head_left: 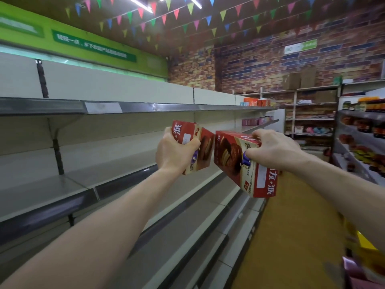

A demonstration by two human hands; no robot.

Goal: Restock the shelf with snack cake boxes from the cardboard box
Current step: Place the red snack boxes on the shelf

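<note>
I hold two red snack cake boxes in the air in front of a bare grey shelf unit (68, 184). My left hand (175, 151) grips one snack cake box (203, 149) from its near side, the box tilted with its end toward the shelf. My right hand (273, 151) grips a second snack cake box (235, 161) by its upper edge; this box hangs tilted, its printed face toward me. The two boxes nearly touch at their near corners. The cardboard box is out of view.
Several tiers of shelf boards run along the left into the distance. A few small packages (258, 102) stand at the far end of the upper board. A stocked rack (362, 132) lines the right side of the aisle. Colourful packaging (358, 265) shows at bottom right.
</note>
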